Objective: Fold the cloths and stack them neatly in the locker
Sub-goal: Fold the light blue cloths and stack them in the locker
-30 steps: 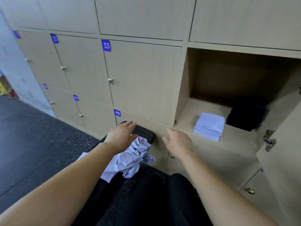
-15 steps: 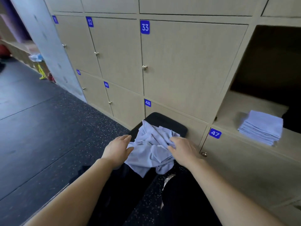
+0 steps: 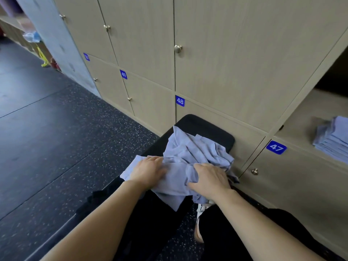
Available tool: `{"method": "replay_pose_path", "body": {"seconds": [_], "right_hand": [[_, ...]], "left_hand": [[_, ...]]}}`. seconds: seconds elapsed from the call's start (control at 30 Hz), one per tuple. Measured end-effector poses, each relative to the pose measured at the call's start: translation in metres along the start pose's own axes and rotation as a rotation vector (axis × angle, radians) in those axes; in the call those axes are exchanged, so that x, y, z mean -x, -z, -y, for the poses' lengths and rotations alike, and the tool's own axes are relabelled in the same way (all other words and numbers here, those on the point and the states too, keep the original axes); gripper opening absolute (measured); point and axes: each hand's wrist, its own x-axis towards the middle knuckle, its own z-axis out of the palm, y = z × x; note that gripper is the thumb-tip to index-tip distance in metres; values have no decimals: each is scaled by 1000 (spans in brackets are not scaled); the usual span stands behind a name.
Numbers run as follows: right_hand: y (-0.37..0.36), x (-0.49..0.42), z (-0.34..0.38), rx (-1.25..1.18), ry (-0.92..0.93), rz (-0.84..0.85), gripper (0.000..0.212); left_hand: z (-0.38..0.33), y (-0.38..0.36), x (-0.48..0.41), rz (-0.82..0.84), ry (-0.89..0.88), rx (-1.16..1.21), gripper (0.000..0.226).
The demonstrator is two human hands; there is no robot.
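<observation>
A crumpled heap of pale blue cloths (image 3: 195, 151) lies on a black padded bench (image 3: 205, 127) that butts against the lockers. My left hand (image 3: 148, 171) lies on the near left part of the heap, fingers spread over the fabric. My right hand (image 3: 209, 178) sits on the near right part, its fingers curled into a fold of cloth. At the right edge, a neat stack of folded blue cloths (image 3: 333, 140) rests on the floor of the open locker (image 3: 308, 113).
Closed beige locker doors fill the wall, with labels 48 (image 3: 180, 100), 47 (image 3: 276, 147) and 49 (image 3: 123, 74). Dark speckled floor (image 3: 66, 140) spreads to the left. My black-clad legs (image 3: 235, 232) straddle the bench.
The view has dropped and swung left, away from the open locker. Both hands have come down from the bench end and locker edge onto the cloth heap.
</observation>
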Motion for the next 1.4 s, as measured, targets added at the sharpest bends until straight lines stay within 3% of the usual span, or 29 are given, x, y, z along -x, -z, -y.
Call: {"method": "replay_pose_path", "body": {"seconds": [0.17, 0.3, 0.4, 0.63, 0.8, 0.93, 1.03, 1.4], "right_hand": [[-6, -10, -20, -194, -163, 14, 7], [-4, -14, -50, -522, -357, -101, 13], [3, -12, -61, -631, -398, -141, 13], [35, -3, -72, -593, -436, -203, 16], [67, 6, -77, -667, -427, -277, 18], [97, 17, -80, -740, -415, -368, 42], [119, 26, -78, -721, -414, -427, 44], [161, 55, -46, -510, -332, -518, 46]], "left_hand": [[-1, -12, -19, 19, -18, -133, 48], [-2, -8, -19, -47, -12, -193, 40], [-5, -5, -16, -122, -22, -148, 32], [-14, 25, -1, -284, -36, 20, 12], [-29, 58, 13, -275, -17, 130, 17], [-46, 82, 24, -245, -16, 276, 19], [-71, 99, 32, -297, -6, 407, 26], [-181, 119, 41, -400, -18, 370, 22]]}}
